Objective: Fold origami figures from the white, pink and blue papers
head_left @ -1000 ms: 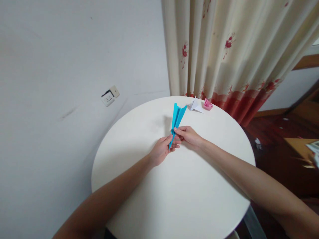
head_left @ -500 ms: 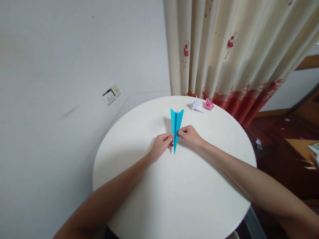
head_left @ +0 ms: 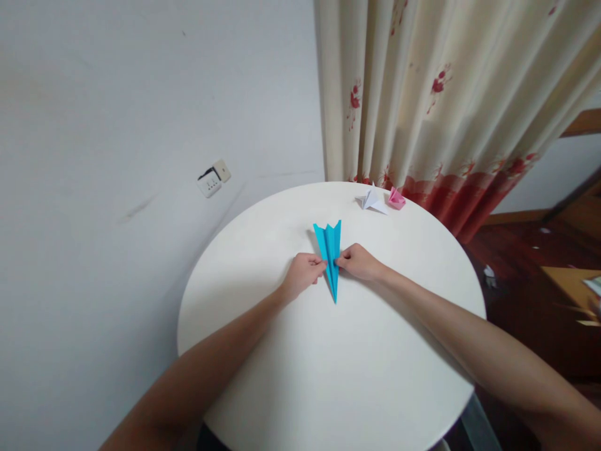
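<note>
A blue paper plane (head_left: pixel 330 250) is held over the middle of the table, its narrow tip pointing toward me and its notched wide end facing away. My left hand (head_left: pixel 305 273) pinches its left edge between thumb and fingers. On the opposite edge, my right hand (head_left: pixel 359 262) grips the paper the same way. A lengthwise crease runs down the middle of the plane, with a wing on either side. The fingertips under the paper are partly hidden.
The round white table (head_left: pixel 338 376) stands against a wall with a socket (head_left: pixel 210 184). Near its far edge lie a white folded paper figure (head_left: pixel 372 200) and a pink folded paper piece (head_left: pixel 397 198). Behind them hangs a flowered curtain (head_left: pixel 422 94).
The paper plane has come slightly nearer to me and turned, its tip shifting right and its wide end left. Both hands keep their hold.
</note>
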A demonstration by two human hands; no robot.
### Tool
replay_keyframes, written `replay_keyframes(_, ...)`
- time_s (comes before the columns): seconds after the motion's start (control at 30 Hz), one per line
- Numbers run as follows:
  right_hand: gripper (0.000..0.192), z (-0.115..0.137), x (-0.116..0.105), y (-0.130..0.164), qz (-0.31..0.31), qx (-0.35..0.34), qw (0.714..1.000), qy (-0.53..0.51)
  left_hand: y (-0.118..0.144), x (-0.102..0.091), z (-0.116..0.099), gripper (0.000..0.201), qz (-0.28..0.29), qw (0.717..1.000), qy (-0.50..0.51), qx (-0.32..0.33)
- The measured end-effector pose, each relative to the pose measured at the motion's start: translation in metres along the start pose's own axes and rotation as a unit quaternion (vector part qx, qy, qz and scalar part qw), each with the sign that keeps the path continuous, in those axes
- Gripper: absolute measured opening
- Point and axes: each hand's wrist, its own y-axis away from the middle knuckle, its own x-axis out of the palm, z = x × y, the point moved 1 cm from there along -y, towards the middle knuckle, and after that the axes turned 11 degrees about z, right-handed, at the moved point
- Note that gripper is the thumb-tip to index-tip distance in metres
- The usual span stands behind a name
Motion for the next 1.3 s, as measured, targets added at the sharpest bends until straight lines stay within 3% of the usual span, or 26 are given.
replay_keyframes(0.1, 0.031, 0.004, -0.005, 0.005, -0.003, 0.047, 0.996, 0.081, 0.0, -0.005, 0.001, 0.035, 0.003, 0.999, -0.049, -0.018)
replay_keyframes(0.2, 0.031, 0.005, -0.013, 0.009, -0.043, 0.092, 0.984, 0.146, -0.001, -0.01, 0.003, 0.042, -0.032, 0.995, -0.094, -0.014)
replay_keyframes(0.33, 0.026, 0.005, -0.023, 0.01, -0.111, 0.086, 0.976, 0.165, -0.005, -0.015, 0.007, 0.043, -0.065, 0.993, -0.099, 0.011)
replay_keyframes(0.43, 0.024, 0.009, -0.023, 0.012, -0.127, 0.065, 0.977, 0.155, -0.008, -0.018, 0.009, 0.042, -0.09, 0.991, -0.099, 0.028)
replay_keyframes(0.63, 0.025, 0.031, 0.002, 0.026, -0.092, 0.02, 0.978, 0.187, -0.011, -0.02, 0.011, 0.04, -0.105, 0.989, -0.087, 0.053)
replay_keyframes(0.8, 0.02, 0.038, 0.023, 0.032, -0.058, 0.052, 0.969, 0.236, -0.014, -0.02, 0.012, 0.04, -0.108, 0.989, -0.08, 0.055)
replay_keyframes(1.3, 0.022, 0.041, 0.014, 0.032, -0.053, 0.118, 0.959, 0.253, -0.011, -0.019, 0.009, 0.04, -0.103, 0.99, -0.076, 0.063)
